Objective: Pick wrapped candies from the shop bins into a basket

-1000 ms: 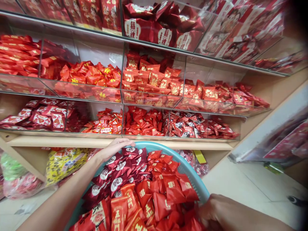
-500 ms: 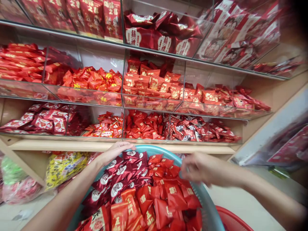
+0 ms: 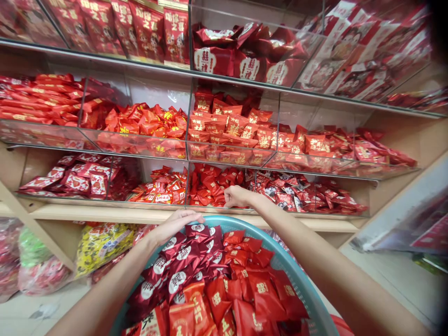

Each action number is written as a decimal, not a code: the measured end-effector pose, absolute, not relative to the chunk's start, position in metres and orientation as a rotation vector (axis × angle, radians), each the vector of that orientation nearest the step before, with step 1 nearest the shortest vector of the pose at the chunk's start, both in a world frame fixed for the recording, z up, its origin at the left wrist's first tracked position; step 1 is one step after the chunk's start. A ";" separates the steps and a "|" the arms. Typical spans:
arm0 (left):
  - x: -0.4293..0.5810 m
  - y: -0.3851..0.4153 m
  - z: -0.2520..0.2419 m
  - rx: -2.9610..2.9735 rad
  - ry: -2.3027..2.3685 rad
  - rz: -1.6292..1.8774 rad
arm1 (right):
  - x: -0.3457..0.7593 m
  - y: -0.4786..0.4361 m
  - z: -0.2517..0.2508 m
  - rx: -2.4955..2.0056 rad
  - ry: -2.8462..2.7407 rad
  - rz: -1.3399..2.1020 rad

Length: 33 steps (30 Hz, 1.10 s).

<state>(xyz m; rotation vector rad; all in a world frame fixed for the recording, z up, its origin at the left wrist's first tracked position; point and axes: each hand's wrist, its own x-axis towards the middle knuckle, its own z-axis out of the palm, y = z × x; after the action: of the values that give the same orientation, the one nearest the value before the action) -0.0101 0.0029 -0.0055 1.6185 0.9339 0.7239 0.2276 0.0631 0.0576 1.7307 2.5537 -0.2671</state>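
A teal plastic basket (image 3: pixel 297 275) fills the lower middle, heaped with dark red and bright red candy packets (image 3: pixel 224 284). My left hand (image 3: pixel 177 224) grips the basket's far rim, fingers curled over it. My right hand (image 3: pixel 236 196) reaches over the clear front of the lowest bin row into the bin of plain red packets (image 3: pixel 213 182). Its fingers are curled down among those packets, and I cannot make out what they hold.
Clear acrylic bins on wooden shelves hold several kinds of red packets (image 3: pixel 224 126). Below the shelf edge (image 3: pixel 105 212) lie bags of yellow sweets (image 3: pixel 100 242) and green sweets (image 3: pixel 30 245). A glass case (image 3: pixel 413 214) stands at the right, with pale floor beneath.
My right hand rose from the basket's near right side, crossed over it and now reaches into the lower bin. My left hand stayed on the rim. The view shifted slightly up and right.
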 end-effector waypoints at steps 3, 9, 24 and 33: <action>-0.010 0.003 -0.005 1.635 0.927 0.735 | 0.228 0.070 0.055 1.688 2.517 -0.299; -0.010 0.005 -0.008 1.636 0.926 0.730 | 0.229 0.066 0.060 1.669 2.443 -0.232; -0.010 0.004 -0.008 1.588 0.925 0.732 | 0.232 0.055 0.053 1.715 2.728 -0.162; -0.007 -0.001 -0.003 1.557 0.901 0.738 | 0.231 0.023 0.071 1.821 3.093 -0.765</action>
<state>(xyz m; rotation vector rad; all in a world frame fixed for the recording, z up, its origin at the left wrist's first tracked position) -0.0073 -0.0012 -0.0025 1.5575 0.9011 0.7375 0.2308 0.0226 0.0710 1.8209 3.0932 -0.7654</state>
